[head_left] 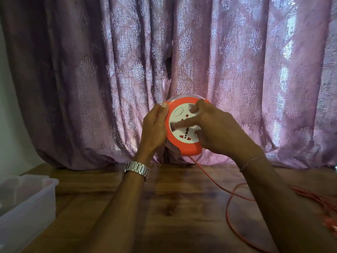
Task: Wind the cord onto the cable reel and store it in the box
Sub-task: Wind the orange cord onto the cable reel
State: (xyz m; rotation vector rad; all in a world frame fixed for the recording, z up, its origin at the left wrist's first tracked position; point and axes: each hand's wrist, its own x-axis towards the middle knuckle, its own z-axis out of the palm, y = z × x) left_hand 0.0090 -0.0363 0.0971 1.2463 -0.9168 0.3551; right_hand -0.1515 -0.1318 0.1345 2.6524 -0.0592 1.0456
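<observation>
A round orange cable reel (184, 145) with a white socket face is held up above the table, its face towards me. My left hand (155, 130) grips its left rim, thumb on the orange edge. My right hand (213, 126) lies over the white face, with fingers curled onto it and one finger pointing across the middle. An orange cord (228, 203) hangs from the bottom of the reel and loops over the table to a loose pile at the right edge. The clear plastic box (27, 201) stands open at the left.
A wooden table (164, 207) spreads below my arms. A purple patterned curtain (255, 70) hangs close behind the reel and rests on the table's back edge. A metal watch sits on my left wrist and a thin bracelet on my right.
</observation>
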